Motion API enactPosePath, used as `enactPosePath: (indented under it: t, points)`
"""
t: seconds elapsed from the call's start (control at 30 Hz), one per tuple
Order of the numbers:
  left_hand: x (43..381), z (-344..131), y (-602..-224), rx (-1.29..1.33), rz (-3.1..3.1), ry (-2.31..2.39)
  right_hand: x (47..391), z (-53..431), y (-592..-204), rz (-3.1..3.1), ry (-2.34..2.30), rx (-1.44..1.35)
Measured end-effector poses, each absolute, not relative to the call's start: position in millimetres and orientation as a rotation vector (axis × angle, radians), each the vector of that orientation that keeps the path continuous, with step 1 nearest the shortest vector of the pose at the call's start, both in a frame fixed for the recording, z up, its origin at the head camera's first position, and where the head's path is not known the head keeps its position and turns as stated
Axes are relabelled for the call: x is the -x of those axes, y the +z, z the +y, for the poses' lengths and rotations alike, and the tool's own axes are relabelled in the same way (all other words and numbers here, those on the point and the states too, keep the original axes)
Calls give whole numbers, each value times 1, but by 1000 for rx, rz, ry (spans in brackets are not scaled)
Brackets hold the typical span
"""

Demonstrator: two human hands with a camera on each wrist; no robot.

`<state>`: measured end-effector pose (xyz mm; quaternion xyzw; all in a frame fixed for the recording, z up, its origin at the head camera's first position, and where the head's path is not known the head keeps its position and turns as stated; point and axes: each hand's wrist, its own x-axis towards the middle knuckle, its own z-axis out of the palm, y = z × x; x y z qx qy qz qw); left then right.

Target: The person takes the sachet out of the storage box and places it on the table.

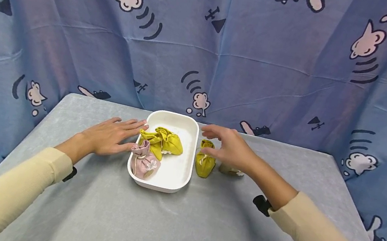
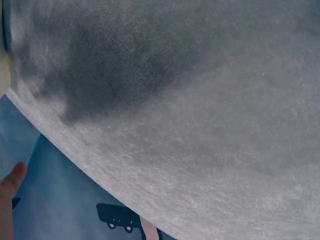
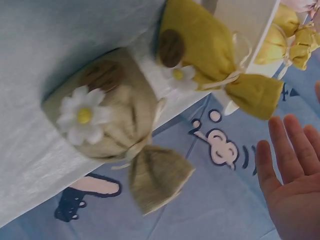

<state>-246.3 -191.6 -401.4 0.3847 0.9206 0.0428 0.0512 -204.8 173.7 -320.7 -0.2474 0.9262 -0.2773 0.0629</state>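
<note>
My left hand (image 1: 110,136) lies with straight fingers, its fingertips right at the left rim of a white plastic tray (image 1: 175,173). Inside the tray are yellow drawstring pouches (image 1: 172,143) and a pink drawstring pouch (image 1: 146,164) with a white flower. Just outside its right wall stands another yellow pouch (image 1: 204,166), tied with a cord and bearing a white flower. Over that pouch my right hand (image 1: 231,146) hovers, fingers spread and holding nothing. In the right wrist view, its fingertips (image 3: 276,125) are near the pouch's gathered top. Beside it sits a khaki pouch (image 3: 117,110) with a daisy.
A pale grey cloth-like surface covers the table (image 1: 145,227). Behind it hangs a blue patterned curtain (image 1: 261,85), close along the table's back edge. The left wrist view shows mostly the tabletop (image 2: 225,140).
</note>
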Motion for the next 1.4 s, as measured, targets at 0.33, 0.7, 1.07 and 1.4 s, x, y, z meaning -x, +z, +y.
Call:
enactPosePath:
  t: [0.33, 0.7, 1.07, 1.4]
  points:
    - [247, -192, -402, -1177, 2801, 132, 206, 145, -323, 2675, -883, 825]
    - [248, -194, -405, -1201, 2816, 156, 202, 105, -333, 2533, -980, 956]
    - [246, -194, -402, -1208, 2821, 176, 201, 84, -346, 2440, -1022, 1016]
    - [247, -194, -403, -1215, 2823, 171, 204, 63, -353, 2475, -901, 1130]
